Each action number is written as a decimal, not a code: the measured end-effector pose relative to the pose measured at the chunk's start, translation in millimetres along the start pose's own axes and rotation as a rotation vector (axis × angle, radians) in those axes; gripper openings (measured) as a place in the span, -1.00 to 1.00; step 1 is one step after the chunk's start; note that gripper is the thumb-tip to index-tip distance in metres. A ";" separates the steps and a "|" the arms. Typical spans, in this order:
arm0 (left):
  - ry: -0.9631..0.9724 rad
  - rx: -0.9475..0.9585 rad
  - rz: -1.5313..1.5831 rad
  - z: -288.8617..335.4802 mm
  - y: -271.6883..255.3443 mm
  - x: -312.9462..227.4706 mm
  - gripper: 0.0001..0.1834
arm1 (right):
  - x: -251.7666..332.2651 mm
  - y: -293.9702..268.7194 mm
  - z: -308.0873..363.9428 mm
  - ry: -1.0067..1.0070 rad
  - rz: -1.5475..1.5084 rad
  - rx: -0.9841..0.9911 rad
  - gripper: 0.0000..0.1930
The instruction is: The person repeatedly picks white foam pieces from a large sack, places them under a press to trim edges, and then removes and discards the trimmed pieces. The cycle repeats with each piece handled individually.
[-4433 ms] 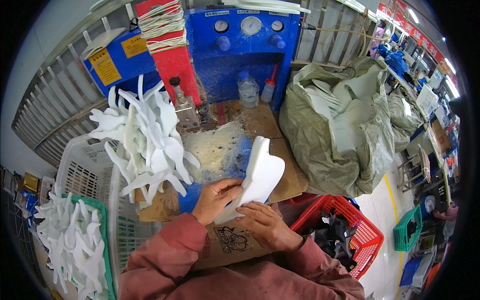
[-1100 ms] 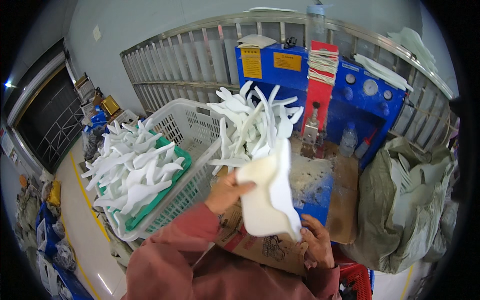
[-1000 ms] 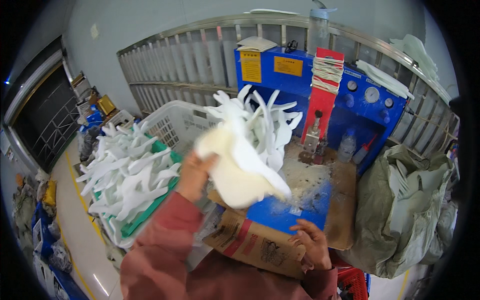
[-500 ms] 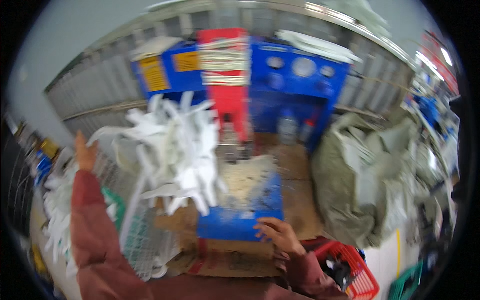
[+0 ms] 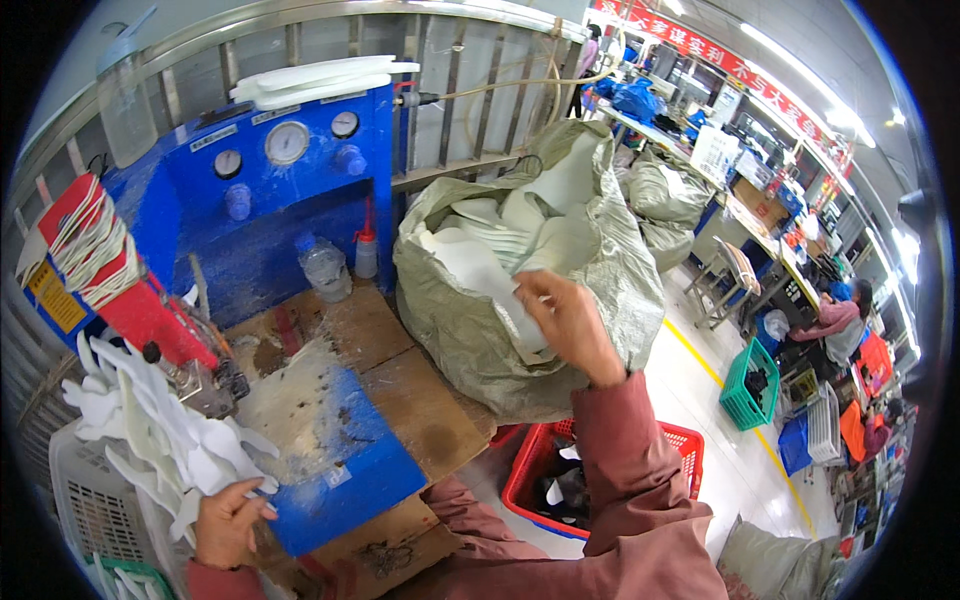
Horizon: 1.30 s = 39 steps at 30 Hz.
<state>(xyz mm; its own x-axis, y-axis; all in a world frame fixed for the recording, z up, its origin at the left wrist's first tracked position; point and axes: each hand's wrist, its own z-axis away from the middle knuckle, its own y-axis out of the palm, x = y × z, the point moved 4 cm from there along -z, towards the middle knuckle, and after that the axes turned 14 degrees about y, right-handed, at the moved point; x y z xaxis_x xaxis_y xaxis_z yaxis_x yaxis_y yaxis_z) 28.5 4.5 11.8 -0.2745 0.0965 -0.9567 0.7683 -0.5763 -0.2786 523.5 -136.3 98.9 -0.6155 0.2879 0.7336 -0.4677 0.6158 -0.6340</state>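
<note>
My left hand (image 5: pixel 225 527) is at the lower left, beside the near end of a heap of long white curved pieces (image 5: pixel 150 425), fingers bent and apart. I see nothing plainly held in it. My right hand (image 5: pixel 572 322) reaches over the mouth of a big greenish woven sack (image 5: pixel 480 355). Its fingers are curled closed by the edge of a white flat piece (image 5: pixel 475 275); whether they grip it is hidden. Stacked white pieces (image 5: pixel 515 230) fill the sack behind. A blue board (image 5: pixel 345 480) with pale dusty residue lies between my hands.
Behind the board stands a blue machine (image 5: pixel 265 240) with dials and a red cord-wrapped arm (image 5: pixel 120 265). A clear bottle (image 5: pixel 325 268) sits on cardboard (image 5: pixel 420 405). A red basket (image 5: pixel 520 490) with dark scraps stands below the sack. A white crate (image 5: pixel 95 505) is at the left.
The view has swung to the right. My right hand has gone from the blue board to the sack. My left hand has come from the heap's far left side to its near end.
</note>
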 end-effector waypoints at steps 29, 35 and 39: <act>0.091 0.369 -0.381 -63.2 88.5 41.6 -0.57 | -181.2 114.9 -229.8 0.174 0.452 -0.191 -0.80; 0.130 0.366 -0.350 -70.0 103.9 15.3 -0.57 | -157.6 77.8 -221.7 -0.109 0.500 -0.535 -0.92; 0.042 0.345 -0.277 -64.1 107.7 8.6 -0.67 | -136.3 44.4 -191.5 -0.046 0.389 -0.439 -0.96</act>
<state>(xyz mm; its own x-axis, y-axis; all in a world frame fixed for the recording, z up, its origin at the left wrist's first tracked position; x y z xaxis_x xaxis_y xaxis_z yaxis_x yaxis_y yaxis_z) 145.9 -4.6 -31.8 -0.4135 0.3138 -0.8547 0.4294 -0.7606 -0.4870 708.1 -7.8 17.6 -0.7204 0.5279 0.4498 0.0988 0.7202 -0.6867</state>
